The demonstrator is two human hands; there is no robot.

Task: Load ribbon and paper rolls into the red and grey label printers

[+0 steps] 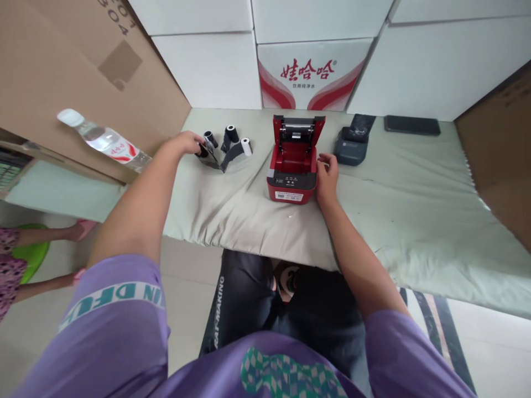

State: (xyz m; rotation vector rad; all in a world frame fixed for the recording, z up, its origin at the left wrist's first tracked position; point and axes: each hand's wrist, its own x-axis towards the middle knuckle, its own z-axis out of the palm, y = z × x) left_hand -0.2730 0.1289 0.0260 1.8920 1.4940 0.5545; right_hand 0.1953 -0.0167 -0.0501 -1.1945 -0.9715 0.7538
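Red printer (292, 179) sits mid-way along the counter (398, 188), lid (319, 130) raised so its bay (292, 162) lies exposed. Right hand (327, 172) beside its right wall, fingers loosely curled, perhaps to steady it; cannot tell if gripping. Left hand (189, 143) grasps dark film (211, 158) near three rolls (246, 146), keeping it apart from the printer.

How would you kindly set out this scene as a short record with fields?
Left hand: left hand at a dark shiny piece; exact grip partly hidden
Right hand: right hand loosely curled beside the red device's right side
Red device: lid raised, compartment facing up
Rolls: two black rolls, one white roll, near the left hand
Right of red device: small dark device, then a flat black object
Surface: pale cloth, wrinkled
Behind: white boxes
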